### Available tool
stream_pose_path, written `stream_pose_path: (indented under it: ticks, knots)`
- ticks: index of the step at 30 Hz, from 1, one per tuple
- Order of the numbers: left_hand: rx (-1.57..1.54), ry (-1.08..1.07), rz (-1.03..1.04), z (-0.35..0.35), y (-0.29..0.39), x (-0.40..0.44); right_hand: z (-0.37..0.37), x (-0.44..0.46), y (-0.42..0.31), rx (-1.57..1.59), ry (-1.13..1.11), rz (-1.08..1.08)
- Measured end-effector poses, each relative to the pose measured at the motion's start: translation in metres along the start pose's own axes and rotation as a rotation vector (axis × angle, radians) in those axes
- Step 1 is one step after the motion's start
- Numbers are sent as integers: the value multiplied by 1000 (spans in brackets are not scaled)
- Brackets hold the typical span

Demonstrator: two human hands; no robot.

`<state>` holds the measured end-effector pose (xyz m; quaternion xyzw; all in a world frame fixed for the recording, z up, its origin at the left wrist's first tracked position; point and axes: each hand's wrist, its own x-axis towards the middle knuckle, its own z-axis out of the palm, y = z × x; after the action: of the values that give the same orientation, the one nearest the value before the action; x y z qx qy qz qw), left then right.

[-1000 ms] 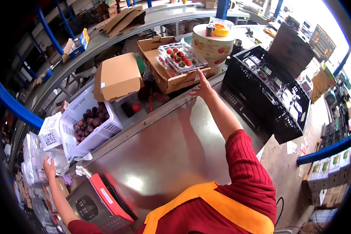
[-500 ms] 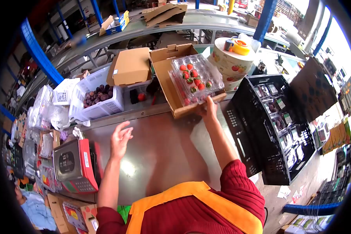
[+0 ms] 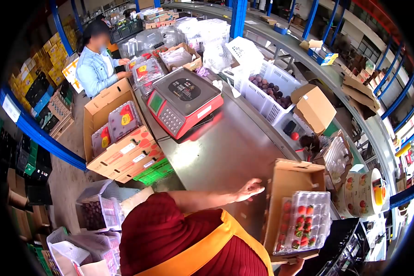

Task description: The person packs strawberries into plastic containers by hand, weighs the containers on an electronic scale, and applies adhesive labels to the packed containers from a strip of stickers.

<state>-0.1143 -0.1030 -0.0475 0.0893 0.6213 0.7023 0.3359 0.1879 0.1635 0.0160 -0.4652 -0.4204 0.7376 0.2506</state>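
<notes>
An open box (image 3: 294,177) is being held at the near end of the metal table (image 3: 225,147), with its lower edge being gripped by the right hand (image 3: 292,267); those fingertips are being hidden under the cardboard. The left hand (image 3: 250,189) is being held just beside the box, palm bare, fingers spread and gripping nothing. In the box, a clear strawberry pack (image 3: 308,221) is being carried on top of a second pack (image 3: 285,225), which is being partly covered by it. Whether the lids are being held fully shut cannot be told.

Progress: strawberries are being contained in plastic already, so filling looks done for the top pack at least. No red-and-yellow label is being shown on it, while such labels are being displayed on the packs (image 3: 124,120) in the far carton (image 3: 101,100); labelling and boxing look done there. Labelling here looks not done, as far as is being shown. The scale (image 3: 186,89) is being left untouched, well apart from both hands. More labelled packs (image 3: 147,70) are being handled by a co-worker (image 3: 94,71) beyond it. Plums or grapes are being held in a white basket (image 3: 264,103).
</notes>
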Motion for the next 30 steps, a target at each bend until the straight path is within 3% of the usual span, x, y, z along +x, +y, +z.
stream_pose_path:
  ticks: [2, 4, 6, 8, 10, 13, 14, 16, 18, 21, 22, 25, 26, 28, 30]
  knots:
    - [-30, 14, -60, -1, -20, -11, -53, 62, 33, 73, -355, 151]
    - [109, 79, -69, -6, -19, -30, -9, 60, 38, 17, -309, 192]
    - [85, 175, -81, -14, -29, -37, 0, 84, 46, -50, -485, 259]
    - [-7, 164, -56, -30, -25, -44, 34, 91, 56, -8, -516, 286]
    - [-80, 121, -77, -46, -35, -36, 45, 116, 60, -47, -596, 183]
    - [-169, -2, -84, -66, -63, -26, 64, 173, 52, -297, -484, 209]
    - [-150, 111, -34, -68, -87, -21, 63, 191, 50, -368, -425, 227]
    - [-35, 105, -60, -77, -79, -34, 90, 184, 30, -734, -196, 33]
    - [-47, -1, -131, -93, -63, -46, 93, 189, 42, -1321, 56, -814]
    - [24, -53, -176, -126, -52, -62, 115, 159, 40, -893, -85, -534]
    - [59, -68, -191, -142, -50, -66, 128, 132, 31, -901, -142, -355]
    - [114, -133, -183, -190, -51, -76, 122, 115, 73, -946, 87, -693]
    - [131, -161, -185, -207, -50, -78, 137, 83, 69, -973, 83, -622]
    - [128, -211, -209, -240, -54, -81, 97, 106, 105, -1027, 169, -573]
    - [127, -216, -204, -270, -48, -84, 109, 90, 115, -986, 241, -484]
